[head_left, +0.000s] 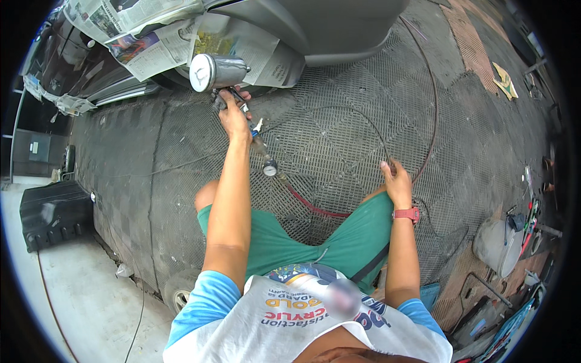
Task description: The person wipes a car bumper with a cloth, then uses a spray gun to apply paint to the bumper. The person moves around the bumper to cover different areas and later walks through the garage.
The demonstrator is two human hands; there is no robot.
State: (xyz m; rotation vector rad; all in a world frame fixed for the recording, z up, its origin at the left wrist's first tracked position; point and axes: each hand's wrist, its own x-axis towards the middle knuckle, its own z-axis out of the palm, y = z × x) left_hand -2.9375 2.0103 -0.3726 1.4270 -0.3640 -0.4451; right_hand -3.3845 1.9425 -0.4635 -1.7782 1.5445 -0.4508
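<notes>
My left hand [234, 118] grips a metal spray gun [224, 98] by its handle, with a silver paint cup [216, 72] on top. A regulator with a round gauge [270, 167] hangs below it, joined to a red hose [308, 201] that runs right. My right hand [396, 181], out beside my right knee, has its fingers closed on a thin dark hose [375, 126] that loops across the mat. The spray gun is just in front of a car's grey bumper [345, 30] and taped newspaper [148, 57] masking the bodywork.
Black grid matting [327, 139] covers the floor. A black molded panel [51, 215] lies at left by pale concrete [30, 302]. At right are a round container [493, 242] with tools, a metal frame [484, 287] and a paper scrap [505, 81]. A wheel [181, 296] sits behind my left arm.
</notes>
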